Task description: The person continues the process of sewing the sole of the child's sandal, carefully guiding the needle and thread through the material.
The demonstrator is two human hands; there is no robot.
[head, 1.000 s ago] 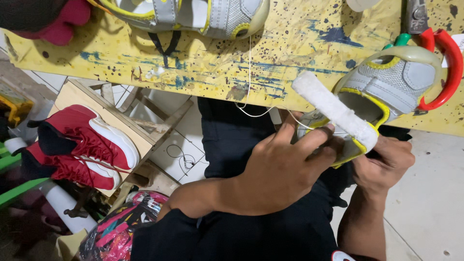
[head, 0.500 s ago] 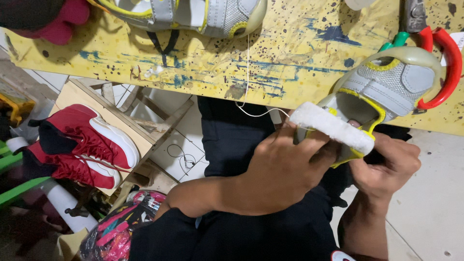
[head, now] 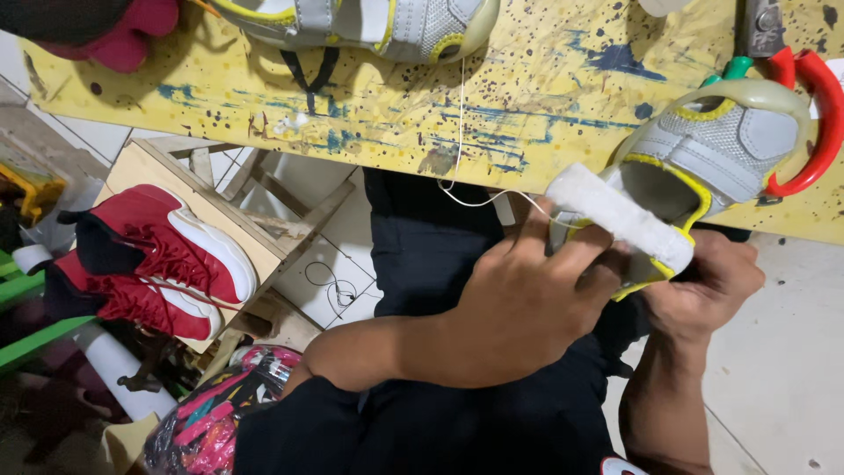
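Right now my left hand (head: pixel 519 308) is clamped over the heel of one grey shoe with yellow trim (head: pixel 703 158), fingers curled onto the white padded strip (head: pixel 620 215) that lies across its opening, while my right hand (head: pixel 703 286) grips the same shoe from below, so both hands are closed on it and close together. That shoe sits at the near edge of the yellow paint-spattered workbench (head: pixel 369 114), toe resting on the board and heel hanging off it toward my lap. One thin white thread (head: pixel 461 132) runs down across the workbench and curves over to the shoe. At the far side of the workbench I count one more grey and yellow shoe (head: pixel 369 22), partly out of view, and one dark red shoe (head: pixel 123 40) at the far left corner. Just beyond the shoe I hold, one pair of scissors with red and green handles (head: pixel 813 114) lies on the workbench. Below the workbench to my left, two red high-top sneakers (head: pixel 149 264) rest side by side on one wooden stool (head: pixel 229 215), and one plastic bag of pink things (head: pixel 211 418) sits nearer my knee.
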